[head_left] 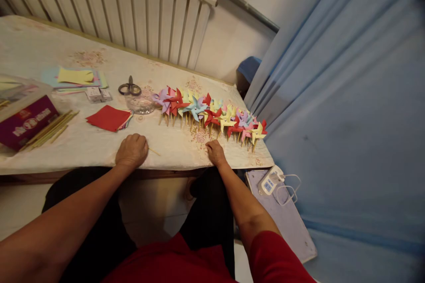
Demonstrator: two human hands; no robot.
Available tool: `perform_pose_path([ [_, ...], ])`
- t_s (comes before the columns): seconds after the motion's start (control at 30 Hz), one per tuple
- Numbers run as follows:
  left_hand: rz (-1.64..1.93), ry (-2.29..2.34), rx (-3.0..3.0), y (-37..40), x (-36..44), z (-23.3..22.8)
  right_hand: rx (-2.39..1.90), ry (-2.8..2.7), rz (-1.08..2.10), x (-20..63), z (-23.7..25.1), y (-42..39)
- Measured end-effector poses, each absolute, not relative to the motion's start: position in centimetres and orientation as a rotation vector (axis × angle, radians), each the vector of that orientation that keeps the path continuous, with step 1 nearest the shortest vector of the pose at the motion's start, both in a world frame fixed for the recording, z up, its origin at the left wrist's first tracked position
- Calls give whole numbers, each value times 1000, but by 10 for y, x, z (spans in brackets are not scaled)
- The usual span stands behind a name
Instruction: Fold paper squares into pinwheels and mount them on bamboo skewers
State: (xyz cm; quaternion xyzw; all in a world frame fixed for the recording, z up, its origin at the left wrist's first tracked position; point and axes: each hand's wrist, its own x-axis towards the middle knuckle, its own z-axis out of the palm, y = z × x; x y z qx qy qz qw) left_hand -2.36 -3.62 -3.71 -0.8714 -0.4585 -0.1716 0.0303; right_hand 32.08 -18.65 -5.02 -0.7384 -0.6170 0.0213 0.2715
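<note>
My left hand [132, 149] rests on the table near its front edge, fingers curled closed. A thin wooden stick [154, 152] pokes out from its right side. Further right, my right hand [216, 153] lies at the table edge with the fingers bent together; anything in them is too small to make out. Just beyond it, a row of paper pinwheels [212, 117] in red, yellow, blue, pink and purple stands on sticks. A stack of square paper sheets [108, 118], red on top, lies beyond my left hand.
Behind the paper are black-handled scissors [129, 87], a clear dish [142, 106], small white boxes [98, 94] and coloured sheets [75, 76]. At left, bundled sticks [53, 130] lie beside a purple box [28, 122]. A blue curtain [332, 119] hangs at right, near a white corded device [271, 181].
</note>
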Motion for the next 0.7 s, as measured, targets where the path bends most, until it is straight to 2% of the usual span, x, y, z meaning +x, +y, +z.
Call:
perform_pose_path([
  [0.7,-496,-1441,-2698,-40,-22,-31,-2060,-1661,386,321,-35,-215],
])
